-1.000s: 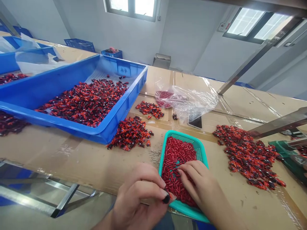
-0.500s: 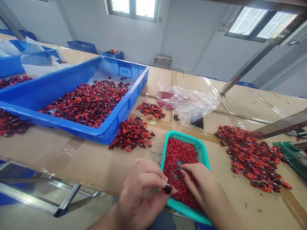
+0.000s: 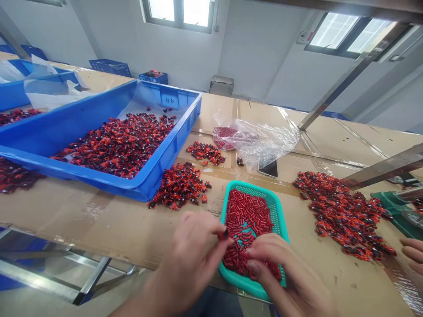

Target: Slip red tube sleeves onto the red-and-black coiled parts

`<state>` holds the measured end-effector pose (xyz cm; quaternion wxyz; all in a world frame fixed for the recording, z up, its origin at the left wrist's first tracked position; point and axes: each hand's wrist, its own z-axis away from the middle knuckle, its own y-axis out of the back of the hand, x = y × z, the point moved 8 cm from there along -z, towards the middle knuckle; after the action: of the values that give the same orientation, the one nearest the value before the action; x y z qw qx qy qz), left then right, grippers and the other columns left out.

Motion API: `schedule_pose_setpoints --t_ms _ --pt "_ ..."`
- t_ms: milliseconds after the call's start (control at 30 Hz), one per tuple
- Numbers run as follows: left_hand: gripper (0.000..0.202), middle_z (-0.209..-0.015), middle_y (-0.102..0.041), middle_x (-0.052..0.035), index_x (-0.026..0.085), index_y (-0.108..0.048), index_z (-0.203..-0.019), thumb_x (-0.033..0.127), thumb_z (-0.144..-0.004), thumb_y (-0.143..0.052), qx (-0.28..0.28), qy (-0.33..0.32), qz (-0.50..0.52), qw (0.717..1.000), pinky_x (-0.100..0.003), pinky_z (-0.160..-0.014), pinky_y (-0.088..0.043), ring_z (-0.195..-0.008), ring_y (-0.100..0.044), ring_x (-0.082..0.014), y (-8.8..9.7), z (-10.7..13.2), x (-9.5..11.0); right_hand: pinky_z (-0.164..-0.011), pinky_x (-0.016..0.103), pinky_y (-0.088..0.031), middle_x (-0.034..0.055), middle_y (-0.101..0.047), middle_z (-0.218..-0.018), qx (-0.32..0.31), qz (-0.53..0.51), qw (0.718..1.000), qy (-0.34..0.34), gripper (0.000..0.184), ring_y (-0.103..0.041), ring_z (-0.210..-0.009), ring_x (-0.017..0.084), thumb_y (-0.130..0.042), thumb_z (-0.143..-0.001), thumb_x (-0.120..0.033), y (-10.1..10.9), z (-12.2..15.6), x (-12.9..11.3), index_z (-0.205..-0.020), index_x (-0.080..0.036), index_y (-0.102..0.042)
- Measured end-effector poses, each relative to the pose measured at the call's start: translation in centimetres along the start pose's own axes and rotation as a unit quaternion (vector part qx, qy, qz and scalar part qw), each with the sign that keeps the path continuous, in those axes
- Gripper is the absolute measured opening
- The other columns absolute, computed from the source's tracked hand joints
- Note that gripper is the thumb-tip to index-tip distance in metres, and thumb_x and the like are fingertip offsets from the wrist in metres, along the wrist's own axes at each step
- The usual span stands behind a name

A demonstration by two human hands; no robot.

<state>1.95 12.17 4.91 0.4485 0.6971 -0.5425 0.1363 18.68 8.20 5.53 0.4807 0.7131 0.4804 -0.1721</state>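
My left hand (image 3: 193, 253) hovers at the near left rim of a teal basket (image 3: 279, 209) and pinches a small red-and-black part (image 3: 225, 235) between its fingertips. My right hand (image 3: 280, 268) rests on the small red tubes (image 3: 246, 218) that fill the basket, with its fingers curled among them. Whether it grips one is hidden. A small pile of red-and-black parts (image 3: 180, 185) lies just left of the basket. A larger pile (image 3: 340, 213) spreads to its right.
A big blue bin (image 3: 76, 119) of the same parts stands at the left. A clear plastic bag (image 3: 261, 141) with red tubes lies behind the basket, over a dark phone (image 3: 269, 168). Another person's fingers (image 3: 413, 251) show at the right edge, near a green tray (image 3: 395, 211).
My left hand has lifted the pinched part up and forward over the basket's rim. My right hand slid nearer across the red tubes. Another person's fingers have entered at the right edge.
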Motion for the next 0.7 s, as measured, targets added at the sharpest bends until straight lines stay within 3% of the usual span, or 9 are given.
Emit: schedule_pose_setpoints --t_ms 100,167,300,400,533,700 --pt "0.011 -0.084 -0.067 0.0016 0.021 -0.061 -0.091 0.011 -0.093 -0.066 -0.08 0.093 -0.033 0.992 -0.028 -0.068 -0.053 -0.073 -0.066 -0.0147 -1.5 -3.9 -4.4 -0.072 0.026 -0.062 0.002 -0.075 -0.09 0.02 0.029 0.999 -0.02 0.01 -0.074 -0.081 0.017 -0.062 -0.103 -0.02 0.0 0.3 1.9 -0.103 -0.027 -0.069" --pt "0.006 -0.082 -0.067 0.002 0.018 -0.064 -0.094 0.014 -0.095 -0.068 -0.112 0.149 -0.056 0.981 -0.028 -0.068 -0.056 -0.071 -0.066 -0.0141 -2.5 -7.5 -7.9 -0.072 0.024 -0.062 0.0013 -0.076 -0.09 0.04 0.036 0.998 -0.03 0.009 -0.074 -0.081 0.017 -0.062 -0.102 -0.021 0.1 0.7 2.8 -0.1 -0.027 -0.069" --pt "0.024 -0.109 -0.072 -0.0059 0.015 -0.067 -0.115 0.034 -0.101 -0.069 -0.146 0.24 -0.131 0.951 -0.038 -0.081 -0.062 -0.09 -0.071 -0.0191 -4.0 -14.4 -14.3 -0.073 0.025 -0.062 0.0018 -0.076 -0.091 0.04 0.046 0.997 -0.042 0.009 -0.075 -0.082 0.018 -0.062 -0.102 -0.023 0.0 1.4 3.8 -0.1 -0.027 -0.07" --pt "0.031 -0.122 -0.07 -0.009 0.016 -0.066 -0.125 0.036 -0.102 -0.068 -0.159 0.271 -0.18 0.932 -0.042 -0.087 -0.063 -0.101 -0.072 -0.0225 -4.0 -17.7 -17.0 -0.073 0.025 -0.062 0.003 -0.076 -0.091 0.031 0.051 0.998 -0.038 0.01 -0.075 -0.082 0.018 -0.061 -0.103 -0.022 -0.1 1.8 4.1 -0.101 -0.026 -0.07" --pt "0.035 -0.13 -0.068 -0.0107 0.017 -0.064 -0.13 0.037 -0.102 -0.067 -0.181 0.27 -0.252 0.911 -0.047 -0.094 -0.061 -0.111 -0.07 -0.0255 -2.8 -18.4 -18.1 -0.073 0.025 -0.062 0.0036 -0.076 -0.09 0.028 0.057 0.998 -0.023 0.01 -0.075 -0.082 0.019 -0.061 -0.103 -0.021 0.0 2.1 4.4 -0.101 -0.026 -0.07" --pt "0.036 -0.136 -0.066 -0.0113 0.017 -0.065 -0.13 0.037 -0.1 -0.069 -0.274 0.263 -0.341 0.86 -0.052 -0.101 -0.058 -0.119 -0.067 -0.0284 -2.3 -15.4 -18.7 -0.07 0.023 -0.062 0.0019 -0.076 -0.087 0.01 0.05 0.999 -0.016 0.009 -0.075 -0.077 0.017 -0.061 -0.103 -0.023 -0.3 2.3 4.7 -0.102 -0.026 -0.069"
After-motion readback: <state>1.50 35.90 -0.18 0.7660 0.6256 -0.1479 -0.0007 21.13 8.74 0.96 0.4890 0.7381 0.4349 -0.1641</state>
